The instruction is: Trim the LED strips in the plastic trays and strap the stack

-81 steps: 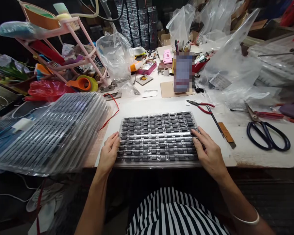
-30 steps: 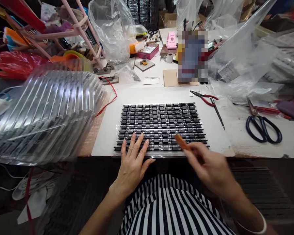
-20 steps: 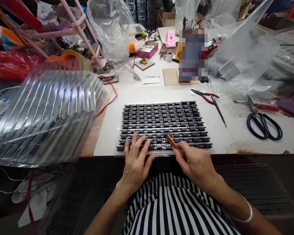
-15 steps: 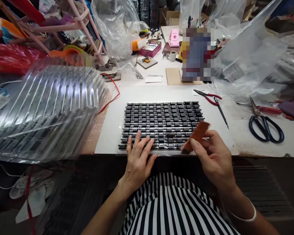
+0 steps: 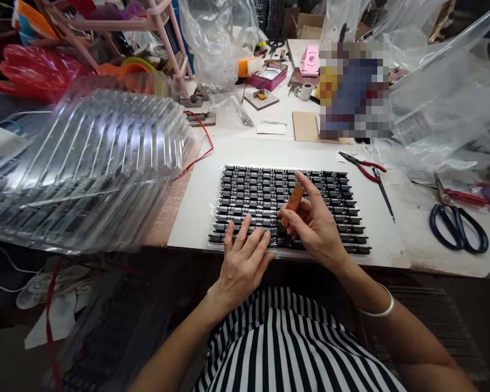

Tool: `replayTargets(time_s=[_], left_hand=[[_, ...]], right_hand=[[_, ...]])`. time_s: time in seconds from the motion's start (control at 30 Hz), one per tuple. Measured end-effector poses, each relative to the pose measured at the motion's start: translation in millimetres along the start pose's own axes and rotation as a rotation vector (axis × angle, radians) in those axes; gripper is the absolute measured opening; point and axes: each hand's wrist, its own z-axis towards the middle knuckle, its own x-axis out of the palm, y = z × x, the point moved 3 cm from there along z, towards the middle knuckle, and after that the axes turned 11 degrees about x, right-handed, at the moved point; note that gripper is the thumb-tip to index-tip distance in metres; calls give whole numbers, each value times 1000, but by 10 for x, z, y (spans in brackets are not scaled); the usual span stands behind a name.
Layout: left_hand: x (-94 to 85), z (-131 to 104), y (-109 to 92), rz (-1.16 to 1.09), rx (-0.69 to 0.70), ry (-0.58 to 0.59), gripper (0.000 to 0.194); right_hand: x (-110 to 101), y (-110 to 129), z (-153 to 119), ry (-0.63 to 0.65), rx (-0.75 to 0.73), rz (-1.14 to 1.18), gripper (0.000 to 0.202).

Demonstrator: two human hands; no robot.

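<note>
While a pile of clear, ridged plastic trays (image 5: 118,128) stands at ten o'clock from the person (image 5: 286,343), one clear plastic tray (image 5: 214,216) with rows of narrow black circuit boards (image 5: 253,190) lies flat at twelve. The left hand (image 5: 245,258) rests spread at this tray's seven o'clock; above its middle, the right hand (image 5: 320,231) pinches a flat, orange-brown strip (image 5: 294,203) with thumb and fingers.

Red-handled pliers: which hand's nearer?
Right. The right hand, holding an orange-brown piece over the rows of black components, is left of the red-handled pliers and closer to the body; the left hand rests on the rows' near edge, farther left.
</note>
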Motion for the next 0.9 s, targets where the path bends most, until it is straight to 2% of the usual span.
replayTargets(time_s=[0.37,0.63,0.73,0.83,0.9], left_hand=[[17,-20,7,3,1,14,34],[19,-14,10,-7,-11,11,33],[14,-13,11,-8,-10,0,33],[7,-7,11,-9,0,-6,34],[3,0,11,-10,6,-9,34]], right_hand=[[105,-14,89,66,-13,-54,63],[125,44,134,201,-77,-168,57],[88,54,144,143,-30,-52,59],[-12,66,148,-7,44,92,64],[-64,69,148,-57,76,131,65]])
